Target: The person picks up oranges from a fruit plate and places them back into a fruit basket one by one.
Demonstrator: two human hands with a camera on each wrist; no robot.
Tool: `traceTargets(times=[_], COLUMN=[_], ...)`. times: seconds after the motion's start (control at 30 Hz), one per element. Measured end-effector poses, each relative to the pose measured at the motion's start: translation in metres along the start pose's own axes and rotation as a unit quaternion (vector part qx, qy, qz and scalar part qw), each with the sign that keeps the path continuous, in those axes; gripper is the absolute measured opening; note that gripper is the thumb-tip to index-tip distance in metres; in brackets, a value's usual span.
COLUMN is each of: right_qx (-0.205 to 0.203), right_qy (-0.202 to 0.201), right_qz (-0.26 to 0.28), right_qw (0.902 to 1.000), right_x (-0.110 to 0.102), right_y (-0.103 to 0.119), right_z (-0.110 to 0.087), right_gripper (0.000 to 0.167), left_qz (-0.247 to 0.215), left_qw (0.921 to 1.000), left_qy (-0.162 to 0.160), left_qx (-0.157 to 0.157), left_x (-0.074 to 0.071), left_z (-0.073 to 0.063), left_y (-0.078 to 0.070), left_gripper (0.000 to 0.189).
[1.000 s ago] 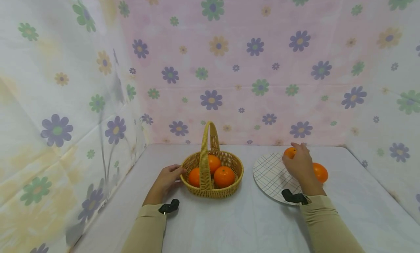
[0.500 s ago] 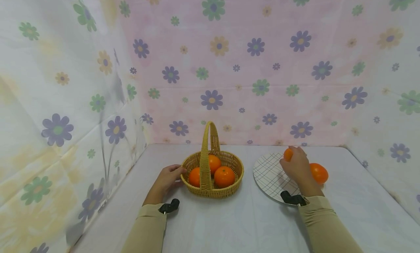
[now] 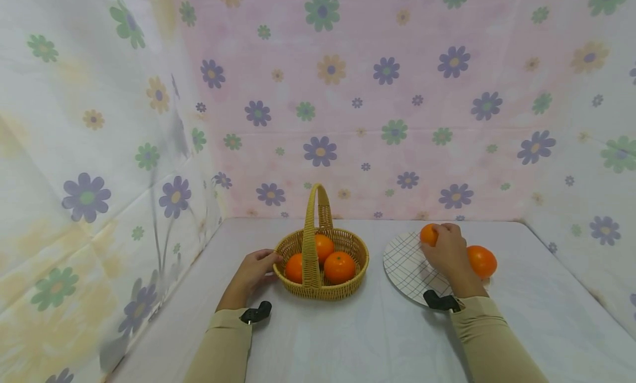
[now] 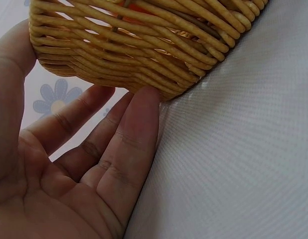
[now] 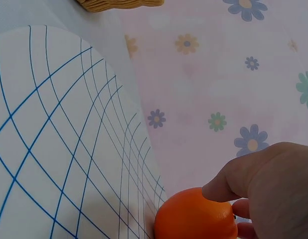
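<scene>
My left hand (image 3: 256,271) holds the left rim of the yellow wicker basket (image 3: 359,283), and its lower fingers lie against the basket's side in the left wrist view. Three oranges, one of them in front (image 3: 340,267), sit inside under the arched handle. My right hand (image 3: 449,254) grips another orange (image 3: 429,234) at the far part of the white checked plate (image 3: 406,267). The right wrist view shows the thumb on top of this orange (image 5: 194,216); whether its underside touches the plate cannot be told.
Another orange (image 3: 481,262) is to the right of my right hand, by the plate's right side; the hand and forearm partly cover that area. A white cloth (image 3: 328,339) covers the table. Flower-printed fabric (image 3: 367,118) hangs behind and at both sides.
My right hand has moved slightly left and nearer with the gripped orange, and more of this orange shows. The left hand and the basket have not moved.
</scene>
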State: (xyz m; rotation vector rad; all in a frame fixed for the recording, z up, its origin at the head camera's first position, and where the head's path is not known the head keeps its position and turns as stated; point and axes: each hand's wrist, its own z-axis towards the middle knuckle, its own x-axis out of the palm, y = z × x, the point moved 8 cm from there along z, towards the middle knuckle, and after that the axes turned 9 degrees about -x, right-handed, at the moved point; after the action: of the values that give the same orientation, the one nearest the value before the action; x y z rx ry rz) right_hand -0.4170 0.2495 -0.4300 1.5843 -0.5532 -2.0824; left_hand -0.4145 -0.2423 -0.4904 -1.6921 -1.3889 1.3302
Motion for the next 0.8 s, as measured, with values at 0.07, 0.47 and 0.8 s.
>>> traceTargets(times=[0.07,0.47,0.8], right_qx=[-0.004,-0.029,-0.03], right_qy=[0.002,0.017,0.041], right_qz=[-0.004,-0.045,-0.04], right_qw=[1.0,0.9984,0.9979], right_x=[-0.0001,0.0016,0.0033], right_y=[0.0004,0.006,0.0084], right_z=[-0.0002,-0.0048,-0.0031], right_gripper=[0.068,0.065,0.066], left_qz=[0.003,0.003,0.004], left_qw=[1.0,1.0,1.0], left_qy=[0.0,0.0,-0.002], left_qx=[0.002,-0.001,0.001], left_x=[0.0001,0.0003,0.0003], left_z=[0.0002,0.0011,0.0003], left_y=[-0.0002,0.0002,-0.0002], left_gripper=[0.051,0.05,0.052])
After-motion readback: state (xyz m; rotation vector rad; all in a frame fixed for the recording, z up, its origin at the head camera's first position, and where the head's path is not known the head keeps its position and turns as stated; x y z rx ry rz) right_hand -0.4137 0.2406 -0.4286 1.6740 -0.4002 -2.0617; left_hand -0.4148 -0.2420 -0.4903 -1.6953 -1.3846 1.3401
